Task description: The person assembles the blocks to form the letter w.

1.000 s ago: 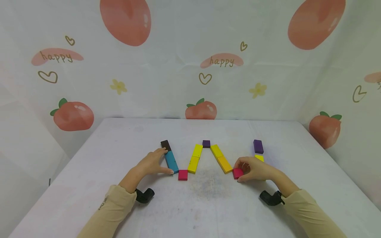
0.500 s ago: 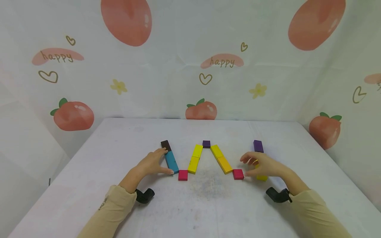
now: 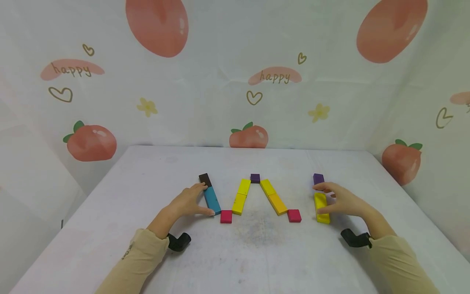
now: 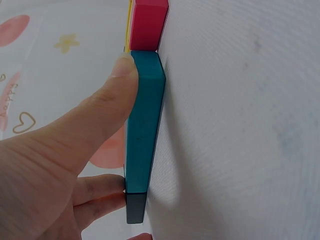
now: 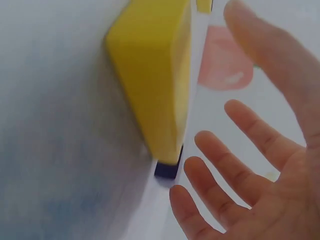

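In the head view my left hand (image 3: 185, 202) spans the blue block (image 3: 212, 201). The left wrist view shows its thumb touching the top edge at the blue block's near end, while other fingertips touch around its joint with the black block (image 3: 205, 179). My right hand (image 3: 343, 200) hovers at the yellow block (image 3: 323, 219) on the right, fingers spread and holding nothing. In the right wrist view a gap shows between the fingers and that yellow block (image 5: 150, 65). Just beyond it lies a purple block (image 3: 318, 178), partly behind the fingertips.
A red square block (image 3: 226, 217) adjoins the blue block. Yellow blocks (image 3: 239, 203) slope up to a small purple block (image 3: 255, 178); yellow-orange blocks (image 3: 277, 203) slope down to another red square block (image 3: 294, 215). All lie on the white table (image 3: 235, 261), before a fruit-print cloth (image 3: 205, 90).
My right hand has let go of the right red square block and moved right, over to the yellow block. The left hand stays where it was.
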Demonstrator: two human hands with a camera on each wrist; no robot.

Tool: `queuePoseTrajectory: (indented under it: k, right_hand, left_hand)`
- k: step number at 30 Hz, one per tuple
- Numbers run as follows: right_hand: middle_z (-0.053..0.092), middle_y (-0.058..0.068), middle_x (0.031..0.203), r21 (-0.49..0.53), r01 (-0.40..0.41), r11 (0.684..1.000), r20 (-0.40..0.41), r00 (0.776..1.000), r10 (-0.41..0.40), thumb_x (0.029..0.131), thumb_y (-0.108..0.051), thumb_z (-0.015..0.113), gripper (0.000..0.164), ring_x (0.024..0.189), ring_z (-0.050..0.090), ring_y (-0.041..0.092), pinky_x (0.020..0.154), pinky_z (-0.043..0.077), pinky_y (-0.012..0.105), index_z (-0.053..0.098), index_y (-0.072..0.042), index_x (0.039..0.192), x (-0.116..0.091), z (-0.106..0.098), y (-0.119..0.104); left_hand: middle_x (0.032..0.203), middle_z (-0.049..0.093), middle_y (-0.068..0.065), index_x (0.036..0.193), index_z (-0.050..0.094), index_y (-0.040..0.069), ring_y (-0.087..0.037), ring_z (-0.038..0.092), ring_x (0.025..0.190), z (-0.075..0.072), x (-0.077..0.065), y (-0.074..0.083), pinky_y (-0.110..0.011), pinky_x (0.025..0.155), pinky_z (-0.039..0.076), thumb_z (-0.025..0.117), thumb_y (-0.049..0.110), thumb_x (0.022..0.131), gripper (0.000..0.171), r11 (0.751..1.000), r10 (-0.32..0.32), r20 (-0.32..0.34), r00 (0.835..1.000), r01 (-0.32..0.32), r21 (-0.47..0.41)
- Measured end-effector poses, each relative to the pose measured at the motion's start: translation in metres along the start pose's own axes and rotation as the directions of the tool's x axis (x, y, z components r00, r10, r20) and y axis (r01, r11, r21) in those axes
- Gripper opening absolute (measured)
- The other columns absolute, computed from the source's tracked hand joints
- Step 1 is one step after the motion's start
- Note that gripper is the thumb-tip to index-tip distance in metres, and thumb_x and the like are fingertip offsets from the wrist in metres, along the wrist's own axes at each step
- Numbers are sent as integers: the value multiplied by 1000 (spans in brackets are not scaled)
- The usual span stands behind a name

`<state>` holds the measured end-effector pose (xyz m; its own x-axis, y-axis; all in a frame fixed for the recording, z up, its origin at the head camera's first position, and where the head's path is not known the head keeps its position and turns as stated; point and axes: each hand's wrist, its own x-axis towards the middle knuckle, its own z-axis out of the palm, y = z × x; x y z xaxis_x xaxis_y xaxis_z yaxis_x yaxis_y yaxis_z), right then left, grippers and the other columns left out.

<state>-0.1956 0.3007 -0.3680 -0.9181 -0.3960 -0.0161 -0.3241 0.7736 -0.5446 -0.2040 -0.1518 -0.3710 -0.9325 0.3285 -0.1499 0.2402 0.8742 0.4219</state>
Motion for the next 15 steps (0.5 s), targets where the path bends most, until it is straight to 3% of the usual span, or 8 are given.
queuePoseTrajectory:
  k: [6,15]
  right_hand:
    - [45,25,132,28,8,1000,52,999,-9,69,-28,80,78,114,44,43,92,41,64,43,0,132,-7,-1,11]
    - [40,26,133,14,22,1000,77,997,-23,66,-30,82,88,114,42,40,95,38,66,37,0,136,-11,3,15]
  left_hand:
    - [148,32,-23,141,36,-1,-45,34,133,0,0,1,-57,107,34,77,42,73,90,1000,-2,-1,1000,2,2]
    - [149,32,-23,141,36,-1,-44,34,134,1,1,-1,-56,108,33,77,43,73,90,1000,3,-4,1000,-3,6]
